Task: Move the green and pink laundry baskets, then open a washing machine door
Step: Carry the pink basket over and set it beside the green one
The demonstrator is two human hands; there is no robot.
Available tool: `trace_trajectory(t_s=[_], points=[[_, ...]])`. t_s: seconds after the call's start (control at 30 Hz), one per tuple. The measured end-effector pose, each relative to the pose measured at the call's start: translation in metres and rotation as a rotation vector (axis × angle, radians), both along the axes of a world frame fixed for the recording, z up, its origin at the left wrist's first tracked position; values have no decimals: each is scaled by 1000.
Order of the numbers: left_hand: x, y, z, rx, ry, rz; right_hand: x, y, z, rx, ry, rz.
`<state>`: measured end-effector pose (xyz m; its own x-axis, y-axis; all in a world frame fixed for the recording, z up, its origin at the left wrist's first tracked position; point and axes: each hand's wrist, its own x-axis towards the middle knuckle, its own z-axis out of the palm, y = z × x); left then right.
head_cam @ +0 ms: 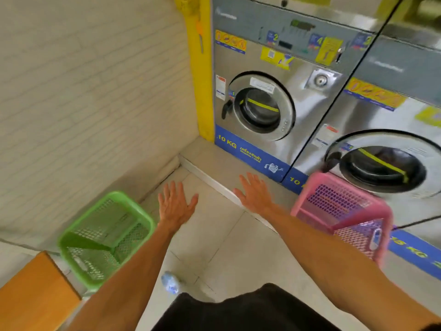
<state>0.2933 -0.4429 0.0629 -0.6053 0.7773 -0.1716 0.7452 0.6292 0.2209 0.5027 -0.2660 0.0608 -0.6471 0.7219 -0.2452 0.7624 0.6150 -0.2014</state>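
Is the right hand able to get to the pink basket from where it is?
Probably yes. The right hand is open and empty, and the pink basket sits just to its right on the floor by the washing machine. Nothing lies between them, so a short sideways reach should do.

Second washer [386, 168] cut by right edge; pink basket [341, 211] motion-blurred; small floor object [170, 285] too blurred to identify.
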Motion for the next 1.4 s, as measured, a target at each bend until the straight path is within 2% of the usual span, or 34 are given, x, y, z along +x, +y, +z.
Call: trace_trajectory(t_s=[0.2,0.33,0.73,1.03,1.17,1.4], points=[[131,100,-2,14,-38,-214,185,59,3,74,-55,-241],[195,165,1,1,-64,-359,271,89,0,58,-36,-436],[254,308,-18,-96,-31,-623,356,159,-27,-84,91,-836],[306,340,-50,-265,-79,-682,416,172,-70,-199,13,-908],[330,348,-55,-264,-97,-614,434,187,-86,-273,-24,-837],[377,349,-77,-240,-133,-511,476,220,-117,-263,-83,-703]])
